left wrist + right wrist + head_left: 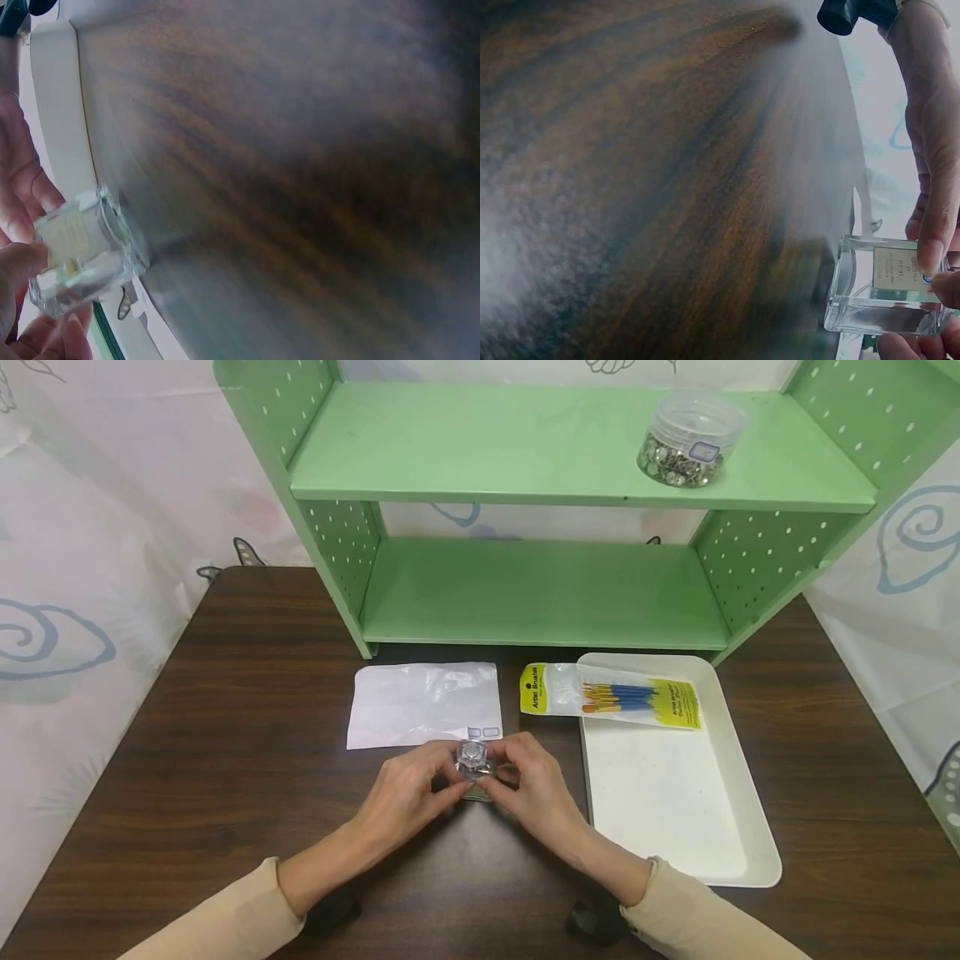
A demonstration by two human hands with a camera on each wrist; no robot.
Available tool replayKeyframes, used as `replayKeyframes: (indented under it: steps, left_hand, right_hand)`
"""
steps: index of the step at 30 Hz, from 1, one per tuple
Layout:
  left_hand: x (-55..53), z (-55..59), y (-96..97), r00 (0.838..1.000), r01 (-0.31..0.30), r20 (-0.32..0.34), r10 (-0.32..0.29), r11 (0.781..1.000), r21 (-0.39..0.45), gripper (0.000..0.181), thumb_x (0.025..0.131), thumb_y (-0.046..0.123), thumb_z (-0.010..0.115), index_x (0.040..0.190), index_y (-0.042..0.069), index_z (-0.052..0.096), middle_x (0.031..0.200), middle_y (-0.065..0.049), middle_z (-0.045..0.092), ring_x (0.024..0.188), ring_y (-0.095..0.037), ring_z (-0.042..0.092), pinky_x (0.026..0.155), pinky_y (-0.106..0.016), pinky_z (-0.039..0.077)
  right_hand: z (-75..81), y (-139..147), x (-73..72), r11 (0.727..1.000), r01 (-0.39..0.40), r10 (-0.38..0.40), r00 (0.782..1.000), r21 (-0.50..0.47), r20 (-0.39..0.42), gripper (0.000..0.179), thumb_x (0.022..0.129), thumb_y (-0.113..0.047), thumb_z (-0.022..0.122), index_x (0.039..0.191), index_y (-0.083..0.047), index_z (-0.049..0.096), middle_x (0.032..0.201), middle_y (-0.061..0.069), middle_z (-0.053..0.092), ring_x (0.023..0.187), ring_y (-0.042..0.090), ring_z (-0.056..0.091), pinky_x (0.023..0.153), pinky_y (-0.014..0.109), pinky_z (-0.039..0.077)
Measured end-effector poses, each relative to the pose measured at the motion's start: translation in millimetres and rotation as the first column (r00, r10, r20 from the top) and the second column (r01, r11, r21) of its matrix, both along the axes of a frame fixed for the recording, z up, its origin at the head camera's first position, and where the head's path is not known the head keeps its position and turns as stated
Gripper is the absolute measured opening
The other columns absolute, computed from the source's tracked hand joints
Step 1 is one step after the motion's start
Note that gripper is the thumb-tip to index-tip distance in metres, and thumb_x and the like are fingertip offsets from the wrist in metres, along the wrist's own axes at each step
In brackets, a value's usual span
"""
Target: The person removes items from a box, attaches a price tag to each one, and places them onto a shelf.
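A clear glass perfume bottle (477, 792) with a faceted clear cap (472, 753) is between the two hands, close over the table. My left hand (411, 783) grips it from the left, with fingers behind and thumb on the near face. From the right, my right hand (534, 787) holds it the same way, both thumbs almost meeting. A pale printed label (897, 268) shows on the bottle's face in the right wrist view, partly covered by a thumb. The left wrist view shows thick glass edges on the bottle (112, 225).
A white paper sheet (423, 702) lies just beyond the hands. On the right, a packet of artist brushes (637, 697) lies across a white tray (675, 810). Behind stands a green shelf (525, 593), with a clear jar of small metal pieces (684, 458) on its upper board.
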State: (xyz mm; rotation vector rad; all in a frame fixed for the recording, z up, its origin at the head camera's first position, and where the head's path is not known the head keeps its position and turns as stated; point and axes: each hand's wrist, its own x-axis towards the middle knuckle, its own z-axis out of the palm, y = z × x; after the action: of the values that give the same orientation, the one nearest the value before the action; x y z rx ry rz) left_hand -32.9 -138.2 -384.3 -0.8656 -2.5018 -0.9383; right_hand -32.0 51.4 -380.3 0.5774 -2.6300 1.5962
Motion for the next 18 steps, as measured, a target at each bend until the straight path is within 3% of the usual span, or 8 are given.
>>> replayKeyframes:
  steps: [4,11,18]
  left_hand:
    - [-1.7,0.0,-0.2,1.0,-0.01,0.006,0.01,1.0,0.005,0.03,0.067,0.008,0.084,0.075,0.011,0.055,0.088,-0.002,0.068,0.072,-0.007,0.06,0.056,-0.018,0.045]
    - [-3.9,-0.1,-0.3,1.0,0.003,-0.002,-0.003,1.0,0.02,0.033,0.067,0.007,0.084,0.077,0.01,0.053,0.086,0.0,0.068,0.074,-0.009,0.062,0.057,-0.018,0.044]
    - [-4.5,0.7,1.1,0.999,-0.002,0.041,0.002,1.0,0.012,0.034,0.067,0.01,0.085,0.079,0.012,0.053,0.077,0.003,0.066,0.057,-0.005,0.043,0.049,-0.011,0.03]
  right_hand:
    - [-0.5,0.7,-0.3,1.0,-0.001,0.001,1.0,-0.001,0.01,0.029,0.073,0.005,0.076,0.1,0.0,0.065,0.098,0.007,0.055,0.093,0.018,0.061,0.076,0.023,0.054]
    - [0.2,1.7,-1.2,1.0,-0.006,0.007,1.0,-0.007,0.014,0.027,0.074,0.004,0.076,0.098,0.0,0.064,0.097,0.009,0.056,0.093,0.018,0.061,0.076,0.022,0.054]
    - [7.2,9.8,-3.0,1.0,-0.012,0.012,0.999,-0.013,0.052,0.035,0.073,0.004,0.076,0.105,0.002,0.063,0.1,0.01,0.057,0.096,0.022,0.062,0.078,0.022,0.053]
